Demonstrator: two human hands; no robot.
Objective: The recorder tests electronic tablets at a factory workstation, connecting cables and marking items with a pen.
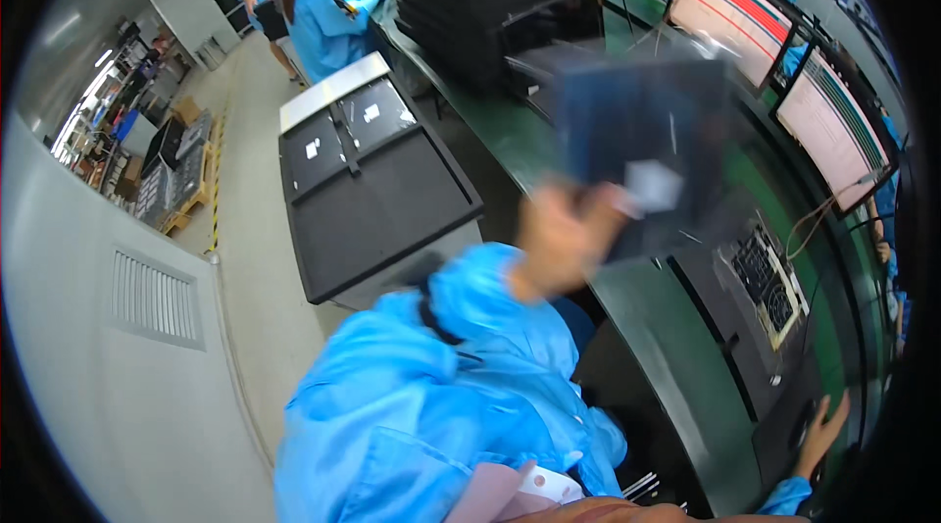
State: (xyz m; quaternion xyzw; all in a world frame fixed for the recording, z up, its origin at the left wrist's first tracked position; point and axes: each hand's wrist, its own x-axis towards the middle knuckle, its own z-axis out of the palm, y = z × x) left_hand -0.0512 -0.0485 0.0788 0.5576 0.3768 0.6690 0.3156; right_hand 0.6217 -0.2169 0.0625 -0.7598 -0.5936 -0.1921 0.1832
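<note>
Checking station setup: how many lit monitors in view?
2: a black-framed flat monitor at upper right; a second black-framed flat monitor just right of and below it. Others may be hidden.

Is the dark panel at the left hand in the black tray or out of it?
Out. The left hand holds the blurred dark panel to the right of the black tray, apart from it.

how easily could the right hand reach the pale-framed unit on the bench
Probably easily: the right hand is at the bench, with nothing bulky apparent between it and the pale-framed unit; the left hand holds the dark panel aside.
</note>
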